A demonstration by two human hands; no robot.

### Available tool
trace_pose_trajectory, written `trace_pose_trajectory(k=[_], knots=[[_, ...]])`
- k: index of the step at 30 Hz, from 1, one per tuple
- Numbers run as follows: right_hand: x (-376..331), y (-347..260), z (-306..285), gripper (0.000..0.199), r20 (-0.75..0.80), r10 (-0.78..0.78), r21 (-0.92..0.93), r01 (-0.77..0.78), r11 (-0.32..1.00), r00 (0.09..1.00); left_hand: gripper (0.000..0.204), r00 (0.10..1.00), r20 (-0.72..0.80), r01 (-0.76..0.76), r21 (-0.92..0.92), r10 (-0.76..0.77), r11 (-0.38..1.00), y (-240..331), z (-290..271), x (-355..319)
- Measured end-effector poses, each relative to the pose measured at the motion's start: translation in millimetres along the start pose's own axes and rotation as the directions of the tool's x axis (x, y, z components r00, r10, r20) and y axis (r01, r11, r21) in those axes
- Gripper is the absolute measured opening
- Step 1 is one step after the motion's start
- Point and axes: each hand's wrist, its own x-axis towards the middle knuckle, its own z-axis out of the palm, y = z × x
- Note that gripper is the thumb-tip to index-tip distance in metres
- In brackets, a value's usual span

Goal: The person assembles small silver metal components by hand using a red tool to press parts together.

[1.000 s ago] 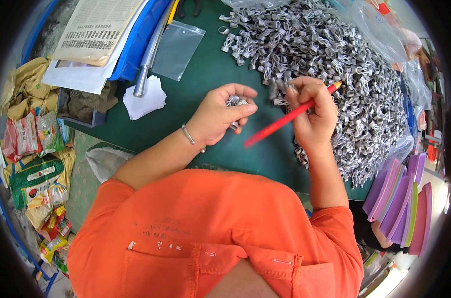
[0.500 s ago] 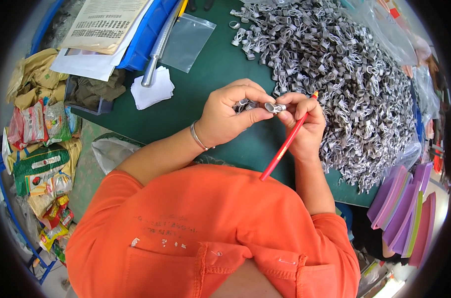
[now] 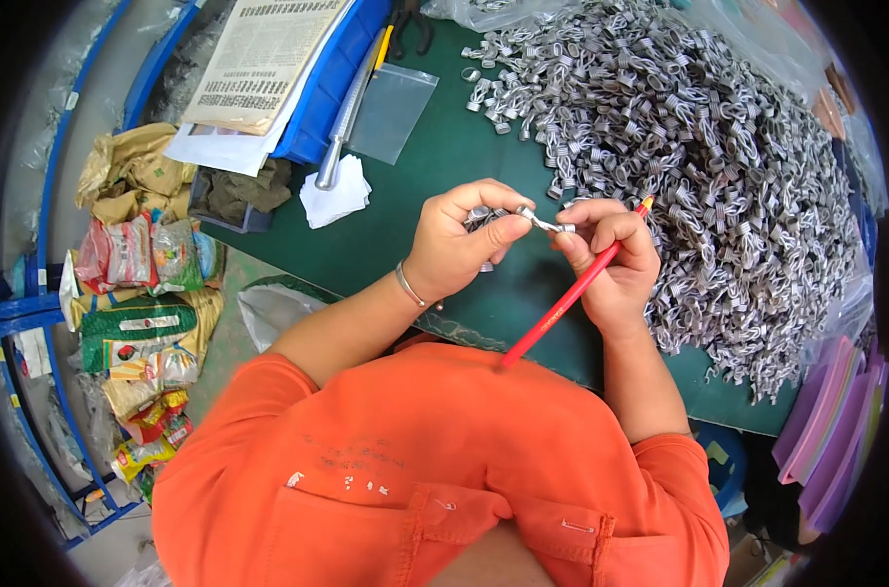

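A small silver metal link [image 3: 545, 224], with a ring-like end on each side of a looped middle, is held between my two hands above the green table. My left hand [image 3: 461, 235] pinches one end between thumb and forefinger. More such links [image 3: 482, 217] are tucked in its curled fingers. My right hand [image 3: 616, 259] grips the other end with thumb and fingertips. A long red pencil [image 3: 568, 298] with a yellowish tip is also lodged in my right hand, slanting down toward my orange shirt.
A large heap of similar links [image 3: 728, 186] covers the right of the green table [image 3: 435, 137]. Farther left are a clear zip bag [image 3: 394, 112], white paper slips [image 3: 336, 194], a blue bin [image 3: 312, 122] and pliers [image 3: 410, 27]. Purple foam pieces [image 3: 826, 421] stand at the right edge.
The whole view has shifted, so the table's things appear farther right. The link between my hands has turned from its open end facing me to lying side-on. Both hands still hold it.
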Motion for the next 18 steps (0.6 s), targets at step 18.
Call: trace_pose_trajectory(k=[18], knots=[[-10,16,7,0.009,-0.069,0.331,-0.213,-0.338,0.917,0.941,0.009,0.999,-0.009,-0.016,0.884,0.050,0.468,0,-4,-18]])
